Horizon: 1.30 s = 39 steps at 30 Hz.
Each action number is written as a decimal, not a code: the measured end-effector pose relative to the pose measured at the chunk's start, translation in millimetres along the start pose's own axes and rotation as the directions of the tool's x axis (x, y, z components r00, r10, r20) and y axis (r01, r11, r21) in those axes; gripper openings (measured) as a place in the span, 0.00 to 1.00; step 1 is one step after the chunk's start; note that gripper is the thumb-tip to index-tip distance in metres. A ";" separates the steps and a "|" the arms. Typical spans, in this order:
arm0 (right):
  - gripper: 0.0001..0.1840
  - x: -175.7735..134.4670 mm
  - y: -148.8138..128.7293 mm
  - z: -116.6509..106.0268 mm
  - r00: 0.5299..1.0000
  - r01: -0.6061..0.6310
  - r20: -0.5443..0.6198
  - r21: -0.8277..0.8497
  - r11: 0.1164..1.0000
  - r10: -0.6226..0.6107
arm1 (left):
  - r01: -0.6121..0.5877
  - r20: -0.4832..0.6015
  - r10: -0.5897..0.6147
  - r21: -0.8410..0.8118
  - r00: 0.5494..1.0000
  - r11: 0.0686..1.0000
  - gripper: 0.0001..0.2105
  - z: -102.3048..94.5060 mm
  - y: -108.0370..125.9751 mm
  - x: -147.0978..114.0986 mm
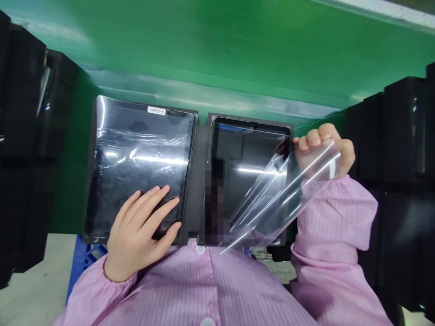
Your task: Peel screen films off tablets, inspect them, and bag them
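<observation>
Two tablets lie side by side in dark trays in front of me. The left tablet [142,140] is covered by a wrinkled clear film with a small white label [157,110] at its top edge. My left hand [142,231] rests on its lower part with fingers spread. The right tablet [244,149] shows a glossy dark screen that mirrors the ceiling lights. My right hand [322,151], closed in a pinch at its right side, grips a clear plastic film [282,203]. That film hangs slanting across the screen's lower right; a white tab [332,166] shows on it.
Stacked black boxes [27,136] stand at the left, and more black boxes [401,136] at the right. The tabletop [217,54] is green with a raised rear ledge. Blue plastic [79,262] shows below the table's front edge.
</observation>
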State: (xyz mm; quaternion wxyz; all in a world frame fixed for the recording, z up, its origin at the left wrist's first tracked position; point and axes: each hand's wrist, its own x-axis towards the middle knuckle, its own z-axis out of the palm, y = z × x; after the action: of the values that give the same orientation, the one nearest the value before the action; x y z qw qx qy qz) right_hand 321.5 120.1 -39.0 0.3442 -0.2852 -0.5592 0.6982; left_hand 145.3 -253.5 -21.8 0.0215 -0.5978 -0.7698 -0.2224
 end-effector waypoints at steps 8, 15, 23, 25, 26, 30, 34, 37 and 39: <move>0.21 0.3 -3.3 -1.0 1.000 -0.020 0.003 -0.017 1.000 0.020 | -0.005 0.016 0.005 0.001 1.000 1.000 0.17 -0.2 0.3 0.2; 0.17 -6.6 -15.3 10.6 0.999 -0.046 0.013 0.044 0.998 0.046 | 0.011 0.056 -0.011 -0.006 0.998 1.000 0.16 -3.4 -0.1 2.4; 0.06 -16.4 -31.3 19.8 0.981 0.108 0.182 -0.232 0.967 -0.066 | 0.024 0.106 -0.020 -0.034 0.994 0.999 0.14 -9.3 -4.9 20.5; 0.03 -15.0 -44.8 24.8 0.966 0.119 0.256 -0.351 0.929 -0.027 | 0.034 0.115 -0.032 -0.020 0.993 0.999 0.13 -7.7 -7.0 24.8; 0.03 -13.3 -52.7 28.0 0.956 0.129 0.293 -0.408 0.904 -0.004 | 0.041 0.116 -0.039 -0.014 0.992 0.999 0.13 -6.3 -8.4 26.7; 0.03 -1.0 -80.3 42.4 0.896 0.119 0.419 -0.550 0.827 0.149 | 0.044 0.119 -0.044 -0.001 0.992 0.999 0.12 -0.6 -16.0 32.3; 0.10 13.9 -85.5 59.9 0.794 -0.036 0.525 -0.462 0.886 0.306 | 0.041 0.124 -0.036 -0.034 0.992 0.999 0.11 2.4 -22.3 31.2; 0.16 25.5 -74.6 74.5 0.729 -0.108 0.608 -0.354 0.929 0.316 | 0.091 0.119 -0.086 -0.037 0.989 0.995 0.11 4.1 -26.1 26.3; 0.14 33.1 -63.5 83.3 0.690 -0.167 0.644 -0.302 0.939 0.330 | 0.133 0.124 -0.124 -0.061 0.984 0.989 0.12 5.2 -29.0 22.8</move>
State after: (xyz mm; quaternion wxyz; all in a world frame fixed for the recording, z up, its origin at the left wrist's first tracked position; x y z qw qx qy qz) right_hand 246.6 106.6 40.3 -0.0190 -0.1165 -0.6758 0.7276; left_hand 113.1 -236.1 -28.9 -0.0600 -0.5597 -0.7985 -0.2135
